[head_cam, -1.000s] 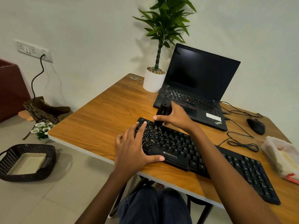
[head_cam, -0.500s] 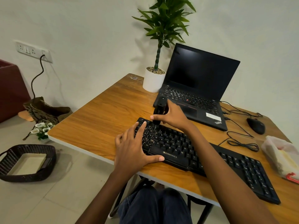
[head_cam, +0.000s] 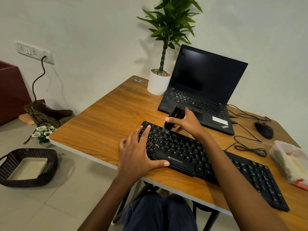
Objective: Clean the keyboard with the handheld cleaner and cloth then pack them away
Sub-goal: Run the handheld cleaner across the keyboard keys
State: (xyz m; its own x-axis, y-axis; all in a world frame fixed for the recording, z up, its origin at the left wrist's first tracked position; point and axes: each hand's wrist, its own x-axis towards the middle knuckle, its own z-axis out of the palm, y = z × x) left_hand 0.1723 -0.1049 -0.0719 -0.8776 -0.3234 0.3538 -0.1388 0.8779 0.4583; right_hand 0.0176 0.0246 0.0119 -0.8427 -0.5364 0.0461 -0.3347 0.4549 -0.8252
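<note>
Black keyboard (head_cam: 208, 162) lying slantwise along the table's (head_cam: 103, 124) near edge, its left end toward the middle of that edge, its right end running off toward the near right corner. Left hand (head_cam: 138, 154) pressed flat on the keyboard's left end, fingers spread apart over the keys, thumb stretched along the front lip just beside the printed brand name; gripping nothing, only bearing down. Right hand (head_cam: 187, 121) closed around the black handheld cleaner (head_cam: 174, 117), thumb on its near face, fingers wrapped behind. Cleaner tilted, top leaning toward the laptop (head_cam: 205, 90), bristle tip down and touching the upper key rows near the keyboard's left far corner.

Laptop open toward the far edge, screen dark, just behind the right hand. White pot with a green plant (head_cam: 159, 82) at the far left corner, beside the laptop. Black mouse (head_cam: 264, 130) near the right edge, cable (head_cam: 248, 145) looped between it and the keyboard. Clear plastic bag (head_cam: 290, 162) at the right edge, contents unclear; cloth not made out. Down on the floor to the left, a dark woven basket (head_cam: 27, 167).
</note>
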